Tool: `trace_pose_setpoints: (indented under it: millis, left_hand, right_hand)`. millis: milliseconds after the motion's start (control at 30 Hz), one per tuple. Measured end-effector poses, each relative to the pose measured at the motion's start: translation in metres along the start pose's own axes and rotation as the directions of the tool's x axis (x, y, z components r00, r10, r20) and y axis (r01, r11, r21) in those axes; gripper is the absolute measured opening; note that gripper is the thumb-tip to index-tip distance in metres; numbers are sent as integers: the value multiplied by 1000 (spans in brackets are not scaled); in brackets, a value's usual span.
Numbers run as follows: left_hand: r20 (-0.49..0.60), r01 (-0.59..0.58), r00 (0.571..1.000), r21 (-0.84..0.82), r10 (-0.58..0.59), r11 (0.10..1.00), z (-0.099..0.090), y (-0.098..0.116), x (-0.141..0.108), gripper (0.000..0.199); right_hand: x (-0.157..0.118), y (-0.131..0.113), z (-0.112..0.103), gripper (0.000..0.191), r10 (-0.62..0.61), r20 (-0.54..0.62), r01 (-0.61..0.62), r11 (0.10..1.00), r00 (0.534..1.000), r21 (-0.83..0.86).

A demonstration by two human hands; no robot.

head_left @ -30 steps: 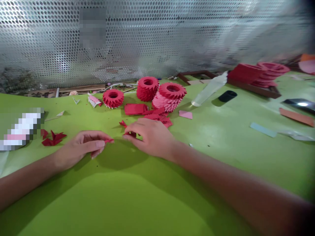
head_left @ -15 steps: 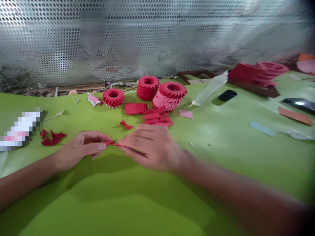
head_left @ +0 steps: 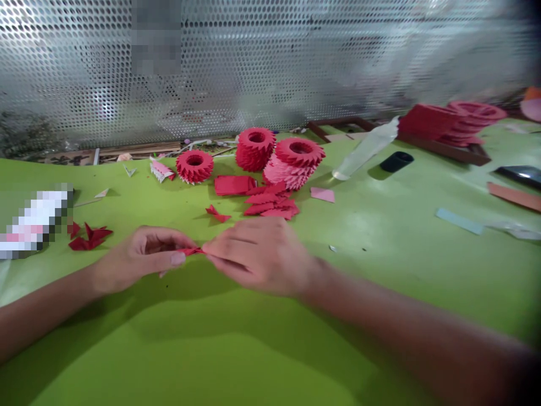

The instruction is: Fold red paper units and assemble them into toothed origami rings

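Note:
Between thumb and fingers, my left hand (head_left: 146,256) pinches a small folded red paper piece (head_left: 193,251). The fingertips of my right hand (head_left: 260,254) are closed on the other end of the same piece. Just beyond the hands lies another folded red piece (head_left: 218,213). A loose pile of red pieces (head_left: 274,203) and a stack of red paper (head_left: 234,185) are behind my right hand. Dark red folded pieces (head_left: 90,237) rest left of my left hand.
Red ring stacks (head_left: 195,167) (head_left: 249,158) and a red-and-pink one (head_left: 291,169) stand at the back. A clear bottle (head_left: 367,148), black cap (head_left: 397,162) and brown tray (head_left: 448,149) are right. Paper strips (head_left: 460,220) lie on the green table (head_left: 190,349).
The hands have come slightly closer together, both still on the red piece. The view has shifted a little, so the objects on the right appear farther right.

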State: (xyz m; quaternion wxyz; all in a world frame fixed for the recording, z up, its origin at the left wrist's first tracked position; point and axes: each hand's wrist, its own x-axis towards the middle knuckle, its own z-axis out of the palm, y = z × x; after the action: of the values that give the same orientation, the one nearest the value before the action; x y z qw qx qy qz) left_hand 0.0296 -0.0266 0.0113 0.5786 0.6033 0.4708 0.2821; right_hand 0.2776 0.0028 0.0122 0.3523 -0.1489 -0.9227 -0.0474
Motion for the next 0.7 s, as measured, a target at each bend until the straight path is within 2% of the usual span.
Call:
trace_pose_setpoints:
  millis: [167, 333, 400, 467, 500, 533, 600, 667, 700]
  left_hand:
    - [19, -10, 1000, 18, 10, 1000, 3, 1, -1, 23]
    - [9, -71, 997, 53, 71, 996, 6, 2, 0, 22]
    - [9, -95, 995, 86, 95, 992, 6, 1, -1, 24]
    - [-6, -151, 988, 158, 154, 976, 7, -1, -2, 26]
    - [-24, -203, 977, 225, 213, 953, 7, -1, -3, 25]
    - [-44, -272, 953, 314, 300, 910, 8, -1, -4, 23]
    - [-59, -404, 860, 529, 508, 746, 10, 0, -6, 18]
    - [-4, -478, 743, 697, 670, 534, 13, 2, -7, 15]
    - [38, -502, 692, 743, 721, 442, 14, 2, -7, 15]
  right_hand:
    - [1, 1, -1, 22, -55, 23, 56, 998, 998, -38]
    - [2, 1, -2, 23, -73, 54, 74, 997, 996, -16]
    - [3, 0, -2, 20, -10, 84, 6, 999, 996, 48]
    - [4, 0, -3, 24, 146, 129, -165, 975, 981, 148]
    - [5, -1, -4, 30, 257, 164, -288, 935, 952, 206]
    - [7, -1, -5, 33, 367, 217, -417, 869, 904, 266]
    - [9, -2, -8, 33, 515, 379, -635, 680, 769, 367]
    - [11, -2, -8, 36, 529, 535, -751, 499, 659, 432]
    - [12, -2, -8, 38, 511, 587, -778, 432, 628, 456]
